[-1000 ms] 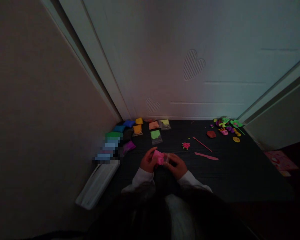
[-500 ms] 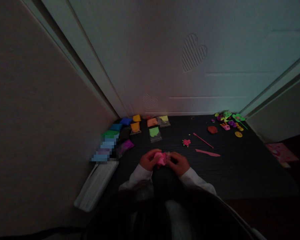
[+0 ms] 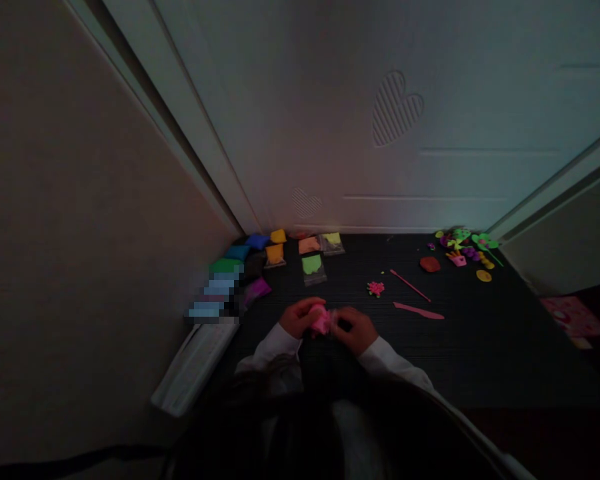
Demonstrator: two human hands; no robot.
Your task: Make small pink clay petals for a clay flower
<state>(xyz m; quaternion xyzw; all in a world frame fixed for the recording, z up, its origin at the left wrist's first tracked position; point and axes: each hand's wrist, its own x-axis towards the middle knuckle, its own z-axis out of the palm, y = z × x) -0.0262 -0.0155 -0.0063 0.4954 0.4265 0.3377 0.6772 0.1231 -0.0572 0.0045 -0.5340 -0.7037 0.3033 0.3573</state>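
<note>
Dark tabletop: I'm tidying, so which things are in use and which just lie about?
In use:
- pink packet, in left hand and right hand

Apparently lying about:
- pink plastic knife
- thin pink stick
- light-green packet
- reddish lump

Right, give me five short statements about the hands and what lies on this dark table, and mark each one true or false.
1. The left hand holds a pink packet. True.
2. The right hand holds the pink knife-shaped tool. False: the pink knife-shaped tool lies on the dark table, and the right hand's fingers are at the pink packet's clear end.
3. The light green packet lies to the left of the reddish-brown lump. True.
4. The thin pink stick lies across the pink knife-shaped tool. False: the thin pink stick lies apart from it, on the side nearer the door.
5. The purple packet is in neither hand. True.
</note>
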